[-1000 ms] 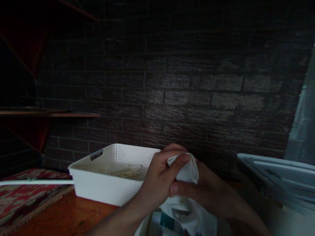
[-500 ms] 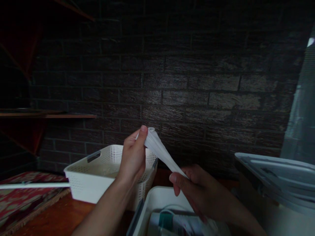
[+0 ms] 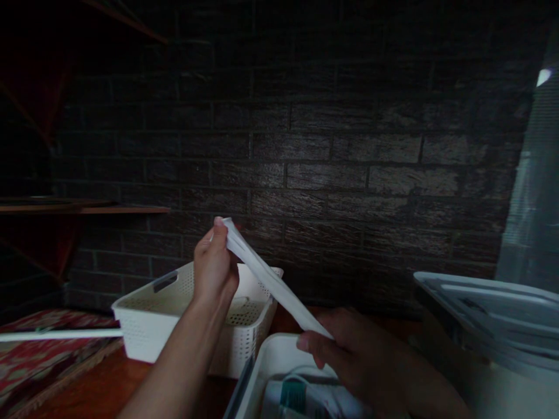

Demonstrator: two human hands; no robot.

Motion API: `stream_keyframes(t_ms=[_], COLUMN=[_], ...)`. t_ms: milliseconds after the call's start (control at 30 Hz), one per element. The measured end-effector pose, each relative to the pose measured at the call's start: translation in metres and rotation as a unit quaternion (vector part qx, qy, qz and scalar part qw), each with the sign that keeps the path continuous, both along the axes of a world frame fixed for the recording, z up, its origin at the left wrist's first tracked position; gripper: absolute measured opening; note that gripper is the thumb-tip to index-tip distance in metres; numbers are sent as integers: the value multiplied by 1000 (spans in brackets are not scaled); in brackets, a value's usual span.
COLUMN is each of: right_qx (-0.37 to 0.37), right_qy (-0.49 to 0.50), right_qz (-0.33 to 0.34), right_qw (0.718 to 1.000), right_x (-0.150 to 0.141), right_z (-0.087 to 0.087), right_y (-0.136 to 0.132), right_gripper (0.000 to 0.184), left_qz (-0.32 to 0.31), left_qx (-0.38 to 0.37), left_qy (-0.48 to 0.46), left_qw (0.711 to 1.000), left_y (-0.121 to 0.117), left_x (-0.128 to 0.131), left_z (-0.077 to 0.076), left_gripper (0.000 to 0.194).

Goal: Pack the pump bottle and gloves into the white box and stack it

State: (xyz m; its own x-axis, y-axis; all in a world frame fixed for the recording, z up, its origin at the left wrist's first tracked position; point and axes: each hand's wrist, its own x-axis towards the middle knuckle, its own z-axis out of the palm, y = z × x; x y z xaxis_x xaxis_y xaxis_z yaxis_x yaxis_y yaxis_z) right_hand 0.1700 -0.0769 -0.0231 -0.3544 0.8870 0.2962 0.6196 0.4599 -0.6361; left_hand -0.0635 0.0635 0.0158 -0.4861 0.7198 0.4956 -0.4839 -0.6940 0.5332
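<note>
A thin, white, soft strip [image 3: 275, 283], which looks like a bunched plastic bag or cloth, is stretched on a slant between my hands. My left hand [image 3: 215, 262] pinches its upper end between thumb and fingers, above the white perforated basket [image 3: 148, 333]. Lower down and to the right, my right hand [image 3: 345, 343] is closed around the other end, over a second white basket [image 3: 268, 364]. That nearer basket holds a packet with a green patch [image 3: 292, 397] and other whitish items, partly hidden by my right hand.
At the right stands a large container with a greyish lid [image 3: 493, 308]. A white rod [image 3: 61, 334] lies over a red patterned cloth [image 3: 48, 361] on the left. Wooden shelves [image 3: 87, 208] jut from the dark brick wall [image 3: 305, 145].
My left hand has moved left, drawing the white strip out longer and straighter. My right hand has shifted slightly downward, still gripping its end.
</note>
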Motion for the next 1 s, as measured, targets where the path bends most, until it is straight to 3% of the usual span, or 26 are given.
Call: stream_keyframes(t_ms=[133,333,500,633,767,867,1000], right_qx=[16,-24,-27,72,76,47,39], right_qy=[-44,-104,15,141,190,220,327], right_qz=[-36,-97,-113,-80,-38,-40,-69], right_qw=[998,990,993,984,978,974,942], right_x=[12,14,7,-4,-8,-6,-2], right_z=[-10,7,8,9,16,17,8], right_y=[-10,-24,-8,8,10,8,15], right_gripper=[36,26,50,66,36,40,42], left_qz=[-4,2,-32,-41,-73,-90,-174], left_qx=[-13,0,0,39,47,34,3], left_qy=[37,117,271,454,530,533,497], left_qw=[999,993,962,889,843,841,850], left_y=[7,0,-25,-57,-77,-76,-66], left_x=[-7,-2,23,43,48,46,43], left_z=[0,-1,-9,-15,-17,-19,-21], left_gripper=[27,33,36,42,40,43,44])
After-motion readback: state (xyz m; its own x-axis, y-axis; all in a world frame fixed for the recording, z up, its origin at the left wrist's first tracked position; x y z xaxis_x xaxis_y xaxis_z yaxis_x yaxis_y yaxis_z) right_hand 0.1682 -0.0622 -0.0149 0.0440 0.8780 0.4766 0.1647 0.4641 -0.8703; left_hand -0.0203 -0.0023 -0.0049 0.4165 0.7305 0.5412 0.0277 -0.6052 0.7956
